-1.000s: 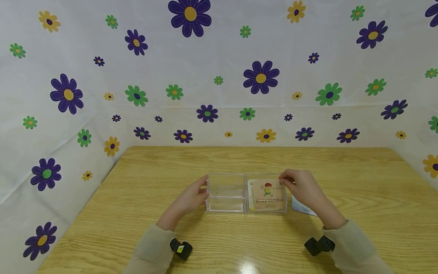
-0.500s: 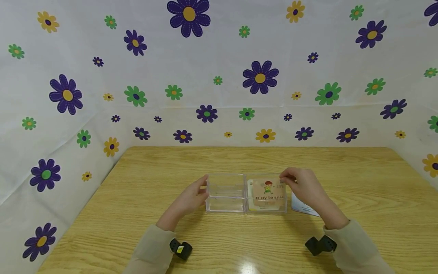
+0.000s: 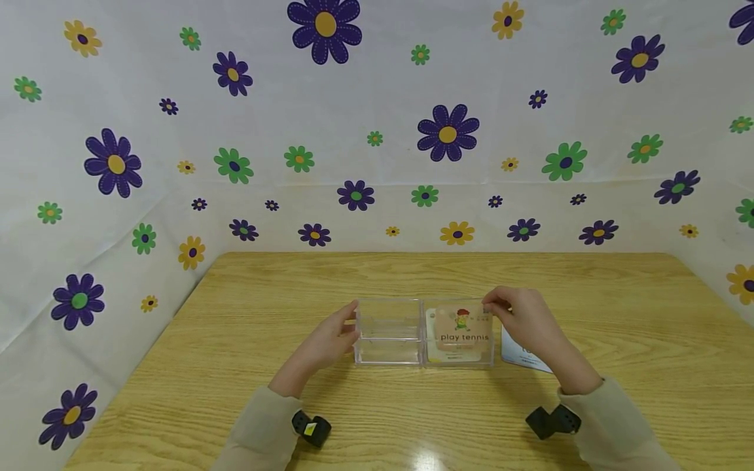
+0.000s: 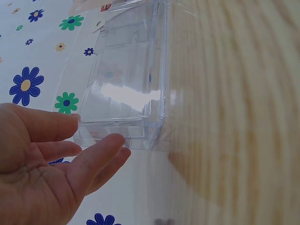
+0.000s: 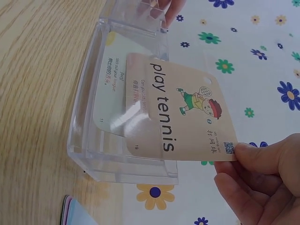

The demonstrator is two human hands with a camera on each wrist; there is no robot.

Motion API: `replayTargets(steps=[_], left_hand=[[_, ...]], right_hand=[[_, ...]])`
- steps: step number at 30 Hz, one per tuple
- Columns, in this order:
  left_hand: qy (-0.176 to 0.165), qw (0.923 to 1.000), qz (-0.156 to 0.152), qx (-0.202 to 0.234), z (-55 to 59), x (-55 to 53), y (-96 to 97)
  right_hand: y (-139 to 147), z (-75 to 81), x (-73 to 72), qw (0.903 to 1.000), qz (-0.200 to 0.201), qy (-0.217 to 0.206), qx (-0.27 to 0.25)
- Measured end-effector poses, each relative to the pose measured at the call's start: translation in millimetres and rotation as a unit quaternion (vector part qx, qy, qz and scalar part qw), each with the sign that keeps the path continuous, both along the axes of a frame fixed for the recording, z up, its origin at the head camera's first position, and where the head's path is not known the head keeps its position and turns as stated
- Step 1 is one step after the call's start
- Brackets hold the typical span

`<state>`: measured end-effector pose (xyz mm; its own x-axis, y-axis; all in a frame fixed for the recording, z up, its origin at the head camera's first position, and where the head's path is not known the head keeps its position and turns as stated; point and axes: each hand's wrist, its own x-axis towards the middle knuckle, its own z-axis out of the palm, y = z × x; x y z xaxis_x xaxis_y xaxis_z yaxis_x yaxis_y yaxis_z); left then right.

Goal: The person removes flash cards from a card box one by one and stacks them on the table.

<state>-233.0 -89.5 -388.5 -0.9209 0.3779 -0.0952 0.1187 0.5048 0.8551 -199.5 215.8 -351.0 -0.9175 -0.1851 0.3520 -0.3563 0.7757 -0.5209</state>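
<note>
My right hand (image 3: 521, 320) pinches a corner of a beige "play tennis" flash card (image 5: 185, 110) between thumb and fingers. The card leans in the right compartment of a clear plastic box (image 3: 389, 365), its picture end raised above the rim. Beneath it lies a pale green flash card (image 5: 111, 75), partly covered. At the box's left end is my left hand (image 3: 326, 340), its fingers loosely extended. In the left wrist view, that hand's fingertips (image 4: 117, 139) rest at the end wall. The left compartment holds no cards.
Just right of the box, a small stack of blue-topped cards (image 3: 521, 353) lies on the wooden table (image 3: 294, 281), partly under my right forearm. A white cloth with printed flowers (image 3: 400, 163) stands behind the table and along both sides.
The "play tennis" card has slid up a little within the right compartment, so its lettering shows more fully. My right hand has shifted slightly right and farther away; the left hand stays put.
</note>
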Motion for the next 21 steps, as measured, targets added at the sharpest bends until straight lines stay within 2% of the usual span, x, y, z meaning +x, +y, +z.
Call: replayTargets(steps=[11, 21], left_hand=[[0.010, 0.9999, -0.001, -0.005, -0.8, 0.4, -0.3], [0.003, 1.0000, 0.003, -0.005, 0.0, -0.2, 0.0]], right_hand=[[0.5, 2.8, 0.7, 0.9999, -0.003, 0.009, -0.006], [1.0, 5.4, 2.3, 0.9997, -0.015, 0.016, -0.009]])
